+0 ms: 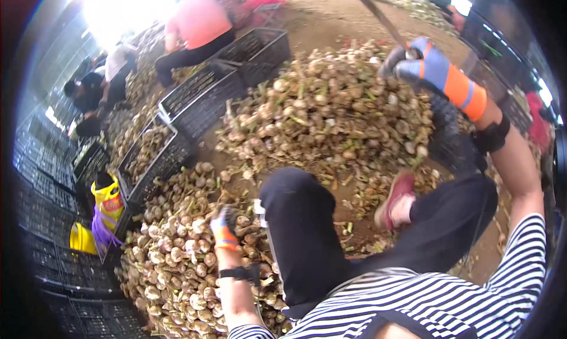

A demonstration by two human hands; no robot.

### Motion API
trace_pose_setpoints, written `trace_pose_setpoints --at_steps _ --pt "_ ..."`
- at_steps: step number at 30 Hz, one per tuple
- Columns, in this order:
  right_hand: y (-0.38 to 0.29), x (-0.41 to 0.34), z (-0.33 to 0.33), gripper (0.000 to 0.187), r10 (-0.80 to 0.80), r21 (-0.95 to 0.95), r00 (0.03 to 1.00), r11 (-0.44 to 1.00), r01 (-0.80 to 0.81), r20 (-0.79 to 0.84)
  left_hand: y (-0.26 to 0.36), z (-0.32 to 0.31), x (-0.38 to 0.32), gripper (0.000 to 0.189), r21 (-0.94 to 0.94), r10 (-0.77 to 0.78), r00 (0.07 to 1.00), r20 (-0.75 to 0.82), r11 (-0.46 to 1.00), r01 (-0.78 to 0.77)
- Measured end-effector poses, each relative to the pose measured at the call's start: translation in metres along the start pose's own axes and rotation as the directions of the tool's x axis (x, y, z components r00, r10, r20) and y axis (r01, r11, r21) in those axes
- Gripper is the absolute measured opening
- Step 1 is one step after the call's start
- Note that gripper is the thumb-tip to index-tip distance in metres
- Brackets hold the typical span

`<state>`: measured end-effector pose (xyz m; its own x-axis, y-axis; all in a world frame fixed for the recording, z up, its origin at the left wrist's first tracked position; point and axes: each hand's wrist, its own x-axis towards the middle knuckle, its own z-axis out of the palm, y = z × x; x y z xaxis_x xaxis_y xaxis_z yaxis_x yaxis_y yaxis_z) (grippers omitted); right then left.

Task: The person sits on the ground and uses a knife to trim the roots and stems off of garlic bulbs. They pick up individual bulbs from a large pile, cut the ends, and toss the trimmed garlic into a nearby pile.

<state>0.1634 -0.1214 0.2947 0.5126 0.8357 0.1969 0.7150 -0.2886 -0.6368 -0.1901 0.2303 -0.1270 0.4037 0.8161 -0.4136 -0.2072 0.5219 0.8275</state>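
My right hand [425,69], in a blue, grey and orange work glove, is raised at the upper right. It is closed around the end of a long narrow bar-like tool [381,15]; whether this is a blade or a handle I cannot tell. Below and left of that hand lies a large heap of garlic bulbs with stalks [328,113]. My left hand [225,228], gloved alike, is low over a pile of paler garlic bulbs [177,255], left of my knee. Its fingers are dark and blurred, so any bulb in them is hidden.
Black plastic crates [203,100] stand in a line at the left, one holding garlic. A yellow bag [107,199] and yellow container [82,238] are by stacked crates [44,197]. A person in a pink top [197,20] bends beyond; others work farther left.
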Motion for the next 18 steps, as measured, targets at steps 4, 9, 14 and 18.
trace_pose_setpoints --at_steps 4,9,14,18 --pt "0.016 0.067 0.077 0.021 0.133 -0.032 0.971 0.991 -0.129 0.198 -0.039 0.024 0.052 0.033 0.372 0.104 0.995 0.002 0.923 -0.098" --pt "0.090 0.135 0.193 0.021 0.184 0.016 0.912 0.979 -0.204 0.367 -0.095 0.058 0.164 0.061 0.947 0.448 0.893 0.040 0.268 -0.177" --pt "0.138 0.159 0.281 0.022 0.226 0.219 0.816 0.894 -0.390 0.533 -0.106 0.095 0.207 0.068 0.989 0.282 0.952 -0.119 0.121 0.088" --pt "0.168 0.157 0.333 0.022 0.240 0.331 0.771 0.799 -0.503 0.590 -0.114 0.080 0.200 0.070 0.379 0.020 0.999 -0.049 0.925 0.000"
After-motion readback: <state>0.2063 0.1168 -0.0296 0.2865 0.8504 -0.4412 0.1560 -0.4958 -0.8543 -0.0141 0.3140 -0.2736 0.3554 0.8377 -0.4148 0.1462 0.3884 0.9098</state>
